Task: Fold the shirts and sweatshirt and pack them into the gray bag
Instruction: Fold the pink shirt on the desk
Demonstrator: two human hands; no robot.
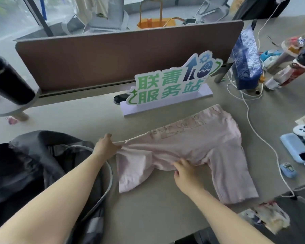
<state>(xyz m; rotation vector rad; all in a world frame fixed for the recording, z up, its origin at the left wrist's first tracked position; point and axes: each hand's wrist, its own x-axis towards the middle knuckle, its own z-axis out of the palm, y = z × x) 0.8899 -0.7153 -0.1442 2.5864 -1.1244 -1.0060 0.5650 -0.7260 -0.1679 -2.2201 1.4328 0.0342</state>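
I judge the pink shirt (192, 147) to be light, soft and limp: it sags and bunches wherever I pull it, so it will not hold a crease unless I press it flat. The best holds look like the edges and corners, pinched in 2 places well apart to keep the cloth taut.

My left hand (105, 147) pinches the shirt's bunched left edge, fingers curled into the fabric. My right hand (187, 173) grips the near edge at the middle, fingers closed on a fold.

The shirt lies on the counter (157, 208), partly folded, between the gray bag (33, 164) at my left and a white cable (264, 138) at my right. It is pale pink, with a faint printed pattern across the far part. 1 sleeve runs toward me at the right.
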